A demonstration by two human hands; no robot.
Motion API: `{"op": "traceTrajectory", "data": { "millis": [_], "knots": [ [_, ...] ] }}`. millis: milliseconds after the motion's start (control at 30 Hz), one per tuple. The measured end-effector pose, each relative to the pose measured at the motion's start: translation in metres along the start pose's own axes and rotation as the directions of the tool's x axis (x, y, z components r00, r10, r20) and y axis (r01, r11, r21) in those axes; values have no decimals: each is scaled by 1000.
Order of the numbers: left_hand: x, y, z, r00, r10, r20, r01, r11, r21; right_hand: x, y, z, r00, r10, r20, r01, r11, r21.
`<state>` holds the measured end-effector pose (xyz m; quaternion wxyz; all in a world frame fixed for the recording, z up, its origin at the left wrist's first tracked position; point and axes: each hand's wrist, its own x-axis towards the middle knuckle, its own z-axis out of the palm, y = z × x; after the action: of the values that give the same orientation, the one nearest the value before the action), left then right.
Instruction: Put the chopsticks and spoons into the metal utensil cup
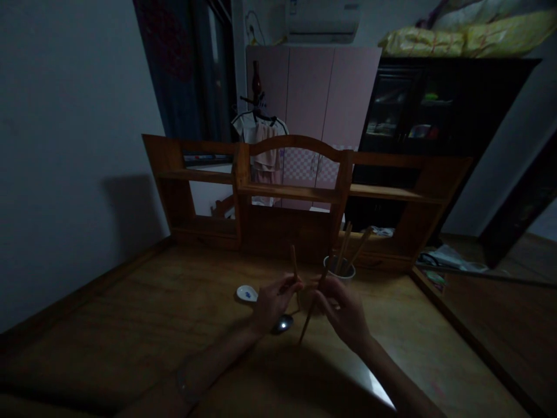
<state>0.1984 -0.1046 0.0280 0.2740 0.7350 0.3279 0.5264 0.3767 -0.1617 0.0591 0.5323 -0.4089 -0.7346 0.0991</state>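
Observation:
Both my hands are raised over the middle of a wooden table. My left hand is closed on a wooden chopstick that points up. My right hand is closed on another chopstick that slants down to the left. Just behind my right hand stands a cup with several chopsticks in it. A metal spoon lies on the table under my left hand. A white ceramic spoon lies to the left of it.
A low wooden shelf unit stands along the table's far edge. Behind it are a pink wardrobe, clothes on a rack and a dark glass cabinet. Papers lie at the right, beyond the table edge. The room is dim.

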Motion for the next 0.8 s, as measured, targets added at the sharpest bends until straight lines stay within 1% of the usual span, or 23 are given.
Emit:
{"op": "traceTrajectory", "data": {
  "millis": [67,133,167,233,267,333,433,500,600,800],
  "knots": [
    [-3,0,-1,994,108,22,-109,992,61,-2,4,0,997,-42,-72,36,996,-82],
    [-5,-1,-3,979,200,50,-204,974,98,-2,8,-2,978,-107,-181,74,981,-180],
    [-6,-2,-3,971,232,63,-238,965,108,-1,9,-4,965,-148,-217,97,969,-227],
    [-7,-3,-4,959,267,92,-277,953,118,-1,13,-6,945,-233,-229,159,940,-301],
    [-7,-3,-5,954,280,106,-291,949,118,-2,15,-6,939,-273,-209,196,924,-329],
    [-8,-4,-5,945,302,128,-316,942,111,-4,20,-4,937,-327,-125,264,895,-361],
    [-8,-4,-6,931,337,140,-353,929,109,-9,23,3,934,-357,18,340,873,-350],
    [-9,-4,-6,927,349,138,-365,924,117,-11,23,8,923,-378,71,380,865,-327],
    [-10,-3,-6,924,362,124,-376,919,117,-11,19,11,907,-408,107,421,860,-289],
    [-12,2,-8,926,349,143,-367,923,120,-10,15,10,909,-400,114,416,869,-269]
  ]
}}
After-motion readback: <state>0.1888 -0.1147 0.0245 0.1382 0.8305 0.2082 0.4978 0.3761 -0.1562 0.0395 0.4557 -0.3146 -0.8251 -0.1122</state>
